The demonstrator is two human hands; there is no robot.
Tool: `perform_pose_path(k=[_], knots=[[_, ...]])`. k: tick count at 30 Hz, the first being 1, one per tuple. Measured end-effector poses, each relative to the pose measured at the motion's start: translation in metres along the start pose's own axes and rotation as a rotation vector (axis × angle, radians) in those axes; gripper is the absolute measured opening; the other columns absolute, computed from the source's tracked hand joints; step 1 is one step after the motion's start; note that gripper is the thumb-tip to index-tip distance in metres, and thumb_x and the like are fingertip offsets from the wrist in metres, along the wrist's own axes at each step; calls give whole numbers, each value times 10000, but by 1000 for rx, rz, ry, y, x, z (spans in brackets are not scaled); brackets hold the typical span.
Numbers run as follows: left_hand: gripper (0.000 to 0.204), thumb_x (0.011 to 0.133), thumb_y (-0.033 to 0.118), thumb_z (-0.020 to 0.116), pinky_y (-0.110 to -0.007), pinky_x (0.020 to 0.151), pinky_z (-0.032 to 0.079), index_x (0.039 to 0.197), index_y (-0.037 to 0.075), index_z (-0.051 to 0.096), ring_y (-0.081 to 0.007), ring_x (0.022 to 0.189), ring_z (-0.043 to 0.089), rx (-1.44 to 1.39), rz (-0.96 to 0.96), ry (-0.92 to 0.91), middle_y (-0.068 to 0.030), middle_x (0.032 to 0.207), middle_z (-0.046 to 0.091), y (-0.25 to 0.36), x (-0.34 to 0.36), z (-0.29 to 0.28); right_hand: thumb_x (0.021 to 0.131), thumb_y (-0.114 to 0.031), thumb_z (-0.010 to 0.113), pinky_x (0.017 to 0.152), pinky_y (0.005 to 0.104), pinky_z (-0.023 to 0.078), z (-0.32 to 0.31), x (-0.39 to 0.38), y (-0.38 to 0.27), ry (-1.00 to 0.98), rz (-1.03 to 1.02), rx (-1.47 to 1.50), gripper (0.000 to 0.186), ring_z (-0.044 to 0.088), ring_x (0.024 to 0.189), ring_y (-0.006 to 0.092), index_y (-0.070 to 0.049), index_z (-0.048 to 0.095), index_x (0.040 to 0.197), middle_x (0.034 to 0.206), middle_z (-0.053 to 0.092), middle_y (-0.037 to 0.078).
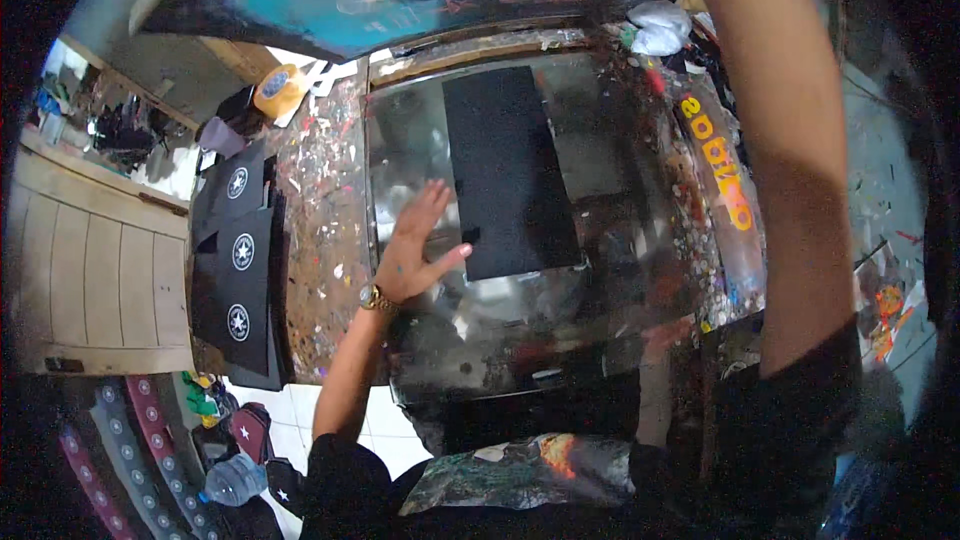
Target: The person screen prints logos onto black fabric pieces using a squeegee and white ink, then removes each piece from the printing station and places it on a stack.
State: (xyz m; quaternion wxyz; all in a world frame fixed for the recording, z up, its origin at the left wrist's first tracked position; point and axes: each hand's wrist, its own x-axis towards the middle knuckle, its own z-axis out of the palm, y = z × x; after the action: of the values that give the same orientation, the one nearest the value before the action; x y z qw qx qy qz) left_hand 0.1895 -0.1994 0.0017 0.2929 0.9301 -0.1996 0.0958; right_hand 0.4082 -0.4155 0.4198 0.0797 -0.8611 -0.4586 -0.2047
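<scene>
A plain black rectangular sheet (512, 175), seemingly card or fabric, lies flat on a dark, glossy board (410, 130) on the worktable. My left hand (410, 255), with a gold-coloured watch at its wrist, is beside the sheet's left edge. Its fingers are spread and nothing is in them; whether the thumb touches the sheet I cannot tell. Across the top, a screen-printing frame (260, 15) with a blue-green mesh and star designs is tilted up above the board. My right forearm (795, 90) reaches up past the frame's right end, and my right hand is beyond the upper edge.
Black pieces with white round star prints (243, 252) are stacked at the left. A paint-spattered strip with yellow lettering (715, 165) runs along the right. A crumpled plastic bag (660, 28) sits at the back right. On the tiled floor, lower left, stands a water bottle (235, 480).
</scene>
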Motion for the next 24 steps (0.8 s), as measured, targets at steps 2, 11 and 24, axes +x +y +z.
perform_pose_path(k=[2, 11, 24], knots=[[854, 857, 472, 798, -530, 1225, 271, 1523, 38, 486, -393, 1468, 413, 66, 168, 243, -213, 1575, 454, 49, -2, -35, 589, -744, 824, 971, 425, 551, 33, -48, -17, 140, -43, -55, 1112, 637, 1181, 349, 6, 578, 1372, 1330, 620, 247], [758, 732, 400, 913, -401, 742, 483, 1300, -20, 640, -271, 801, 588, 163, -107, 320, -108, 885, 629, 117, -67, -43, 823, -585, 714, 708, 446, 502, 192, -303, -168, 142, 68, 109, 566, 630, 798, 315, -112, 628, 1120, 871, 570, 87], [613, 686, 244, 948, -416, 806, 456, 1183, 51, 646, -284, 809, 578, 93, -107, 415, -77, 890, 635, 88, -97, 11, 823, -255, 743, 703, 440, 577, 247, -294, -150, -37, 81, 218, 269, 697, 887, 291, -115, 656, 1036, 919, 649, 87]])
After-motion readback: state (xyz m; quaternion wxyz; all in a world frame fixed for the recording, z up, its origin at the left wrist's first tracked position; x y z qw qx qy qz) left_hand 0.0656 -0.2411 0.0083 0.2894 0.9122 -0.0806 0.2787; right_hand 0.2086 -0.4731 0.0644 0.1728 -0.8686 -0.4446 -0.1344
